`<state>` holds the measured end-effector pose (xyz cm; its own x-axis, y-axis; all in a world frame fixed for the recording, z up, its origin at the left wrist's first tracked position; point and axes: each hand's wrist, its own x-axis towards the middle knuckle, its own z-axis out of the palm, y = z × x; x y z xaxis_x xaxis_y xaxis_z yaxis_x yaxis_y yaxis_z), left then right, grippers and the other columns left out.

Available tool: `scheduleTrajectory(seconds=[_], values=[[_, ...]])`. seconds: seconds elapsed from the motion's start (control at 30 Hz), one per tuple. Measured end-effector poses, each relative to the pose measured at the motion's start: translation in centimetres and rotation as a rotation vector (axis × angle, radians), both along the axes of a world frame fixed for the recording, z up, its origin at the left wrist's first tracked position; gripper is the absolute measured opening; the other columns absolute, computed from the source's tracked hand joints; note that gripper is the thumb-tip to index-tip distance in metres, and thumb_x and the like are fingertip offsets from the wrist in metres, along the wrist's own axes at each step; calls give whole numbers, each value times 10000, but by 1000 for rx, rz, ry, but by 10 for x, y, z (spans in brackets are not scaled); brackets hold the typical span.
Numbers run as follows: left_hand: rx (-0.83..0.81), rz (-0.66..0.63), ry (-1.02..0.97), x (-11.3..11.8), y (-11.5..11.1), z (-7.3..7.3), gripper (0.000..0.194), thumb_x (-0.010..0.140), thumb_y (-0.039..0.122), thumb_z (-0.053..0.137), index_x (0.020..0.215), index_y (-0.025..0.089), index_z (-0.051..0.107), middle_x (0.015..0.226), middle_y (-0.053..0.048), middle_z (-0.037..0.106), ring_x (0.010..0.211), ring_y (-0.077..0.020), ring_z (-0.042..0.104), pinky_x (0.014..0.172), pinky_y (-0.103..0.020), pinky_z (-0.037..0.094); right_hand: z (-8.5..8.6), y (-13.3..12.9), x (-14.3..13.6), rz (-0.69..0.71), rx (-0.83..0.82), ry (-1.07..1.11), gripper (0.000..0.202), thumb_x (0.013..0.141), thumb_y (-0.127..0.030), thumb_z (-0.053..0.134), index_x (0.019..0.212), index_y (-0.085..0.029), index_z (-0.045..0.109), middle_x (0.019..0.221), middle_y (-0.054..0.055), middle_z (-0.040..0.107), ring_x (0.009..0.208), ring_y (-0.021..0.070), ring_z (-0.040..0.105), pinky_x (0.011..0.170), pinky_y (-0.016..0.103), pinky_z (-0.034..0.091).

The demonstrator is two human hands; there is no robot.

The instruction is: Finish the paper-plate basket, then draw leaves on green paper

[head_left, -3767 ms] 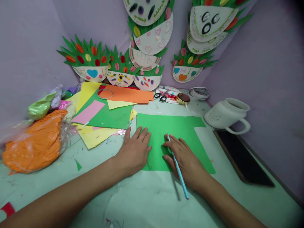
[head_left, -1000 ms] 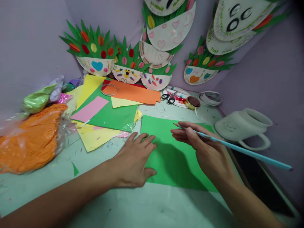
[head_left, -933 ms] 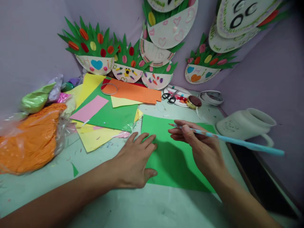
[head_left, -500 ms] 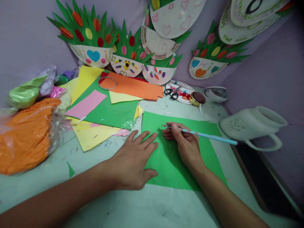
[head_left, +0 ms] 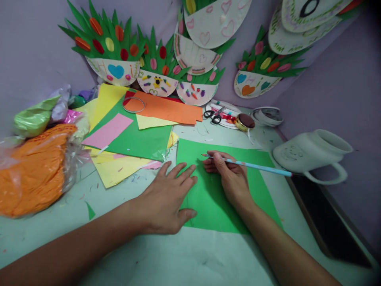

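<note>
A bright green sheet of paper (head_left: 217,214) lies flat on the table before me. My left hand (head_left: 169,198) rests with spread fingers over its left edge, partly on the table. Between the thumb and fingers of my right hand (head_left: 230,174) is a light blue pencil (head_left: 262,168), held nearly level above the sheet. Its sharpened tip points left and its other end reaches toward the white mug. Faint lines show on the green sheet near my left thumb.
Coloured papers, among them a pink strip (head_left: 108,131) and an orange sheet (head_left: 169,109), are piled at the back left. Left of them lies a bagged orange mass (head_left: 32,171). Scissors (head_left: 212,116), a small jar (head_left: 244,122) and a white mug (head_left: 309,153) stand back right. Paper flower crafts (head_left: 111,71) line the wall.
The whole view has shifted slightly. Both hands keep their poses, the left spread on the sheet and the right around the pencil.
</note>
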<state>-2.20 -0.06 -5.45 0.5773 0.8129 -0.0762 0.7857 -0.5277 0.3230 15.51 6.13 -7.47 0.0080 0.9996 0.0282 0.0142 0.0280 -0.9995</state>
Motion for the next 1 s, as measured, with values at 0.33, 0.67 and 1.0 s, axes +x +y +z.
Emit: scheduleTrajectory(seconds=[0.33,0.67,1.0], values=[[-83,43,-56,-2,6,9,631,700,505,642,1236,215,479,1486,-120,261,1361,-319,208,1090,-563,114,20,5,-3,18,20,-131,347,734,-487,638,767,-147,695,619,31,640,566,152,580,554,271,493],[-185,45,-58,-5,13,2,945,677,529,648,1439,182,209,1519,-81,97,1384,-317,117,1114,-562,75,-4,18,-3,106,76,-285,333,822,-472,539,815,-172,683,675,38,675,635,172,626,519,240,477],[-216,38,-17,-2,18,7,891,671,529,637,1410,170,292,1512,-110,101,1382,-330,113,1104,-579,73,-5,18,-5,134,174,-328,277,834,-418,540,814,-181,682,711,42,696,627,176,635,575,270,510]])
